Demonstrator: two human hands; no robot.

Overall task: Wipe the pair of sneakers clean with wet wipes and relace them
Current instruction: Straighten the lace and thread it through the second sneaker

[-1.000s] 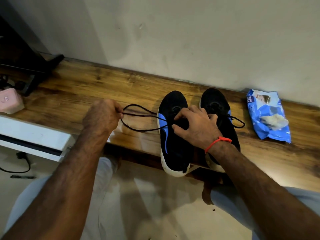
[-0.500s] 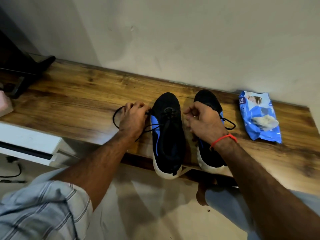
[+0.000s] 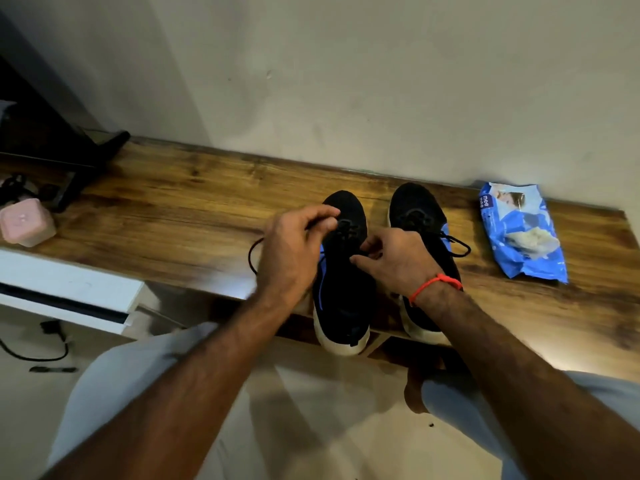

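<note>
Grainy wooden shelf (image 3: 173, 216), black knit sneaker (image 3: 344, 289), both hands' (image 3: 294, 251) (image 3: 398, 261) curled fingers pinching its thin cord lace (image 3: 254, 252)

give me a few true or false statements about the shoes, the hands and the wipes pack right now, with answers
1. Both hands work at the laces of the left sneaker. True: the left hand and right hand both pinch its black lace.
2. The wipes pack lies left of the shoes. False: it lies to their right, on the wooden shelf.
3. The right sneaker stands beside the left one, toes toward the wall. True.
4. The right hand holds a wet wipe. False: its fingers are at the lace.
5. The orange thread is on the left wrist. False: it is on the right wrist.
</note>
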